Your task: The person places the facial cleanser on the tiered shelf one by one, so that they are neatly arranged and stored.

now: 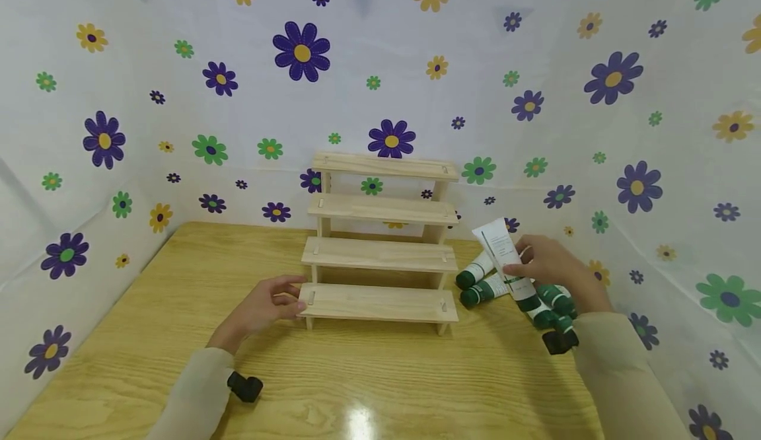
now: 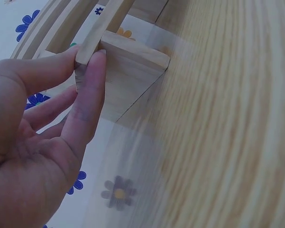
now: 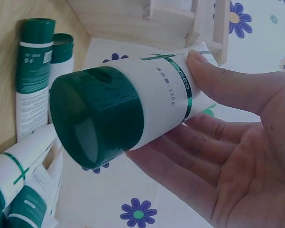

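A pale wooden rack with stepped shelves stands against the back of the table. My left hand pinches the left end of its lowest shelf between thumb and fingers, plain in the left wrist view at the shelf end. To the right of the rack, my right hand holds a white squeeze tube with a dark green cap, cap end down and tilted. Below it lie several similar tubes in a loose heap, partly covered by the hand and held tube.
The wooden table reaches forward from the rack. White flower-print sheeting rises behind and along both sides. A small black camera sits on the left wrist, another black camera on the right.
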The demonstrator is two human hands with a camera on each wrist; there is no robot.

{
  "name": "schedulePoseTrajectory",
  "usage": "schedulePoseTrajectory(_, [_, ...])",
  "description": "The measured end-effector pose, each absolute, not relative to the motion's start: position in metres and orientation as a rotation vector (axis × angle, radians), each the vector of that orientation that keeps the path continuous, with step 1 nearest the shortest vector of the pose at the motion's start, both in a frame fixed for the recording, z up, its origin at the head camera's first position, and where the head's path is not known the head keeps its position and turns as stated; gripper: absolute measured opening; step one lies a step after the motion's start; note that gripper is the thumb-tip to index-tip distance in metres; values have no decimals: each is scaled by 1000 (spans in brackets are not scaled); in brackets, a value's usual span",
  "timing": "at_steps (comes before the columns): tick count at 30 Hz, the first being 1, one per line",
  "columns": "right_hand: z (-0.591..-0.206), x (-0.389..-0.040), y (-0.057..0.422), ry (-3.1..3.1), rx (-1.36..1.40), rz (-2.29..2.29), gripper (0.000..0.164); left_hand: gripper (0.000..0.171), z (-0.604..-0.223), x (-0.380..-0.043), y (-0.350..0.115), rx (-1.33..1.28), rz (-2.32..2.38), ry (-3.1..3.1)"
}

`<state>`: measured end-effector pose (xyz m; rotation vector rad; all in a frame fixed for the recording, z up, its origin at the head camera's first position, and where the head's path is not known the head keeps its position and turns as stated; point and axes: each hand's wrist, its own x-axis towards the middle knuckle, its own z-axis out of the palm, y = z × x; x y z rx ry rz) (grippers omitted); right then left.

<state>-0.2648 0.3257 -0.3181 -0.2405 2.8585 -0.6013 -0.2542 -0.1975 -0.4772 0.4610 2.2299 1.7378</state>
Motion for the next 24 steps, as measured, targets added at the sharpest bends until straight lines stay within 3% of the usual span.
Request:
schedulePoseTrajectory(11, [-295, -275, 304, 2952, -207, -675, 62, 67, -481, -254, -197, 446, 1733, 2256])
schedulePoseTrajectory(24, [-272, -291, 270, 3049, -263, -811, 55, 69, -482, -254, -197, 477, 1757, 2242])
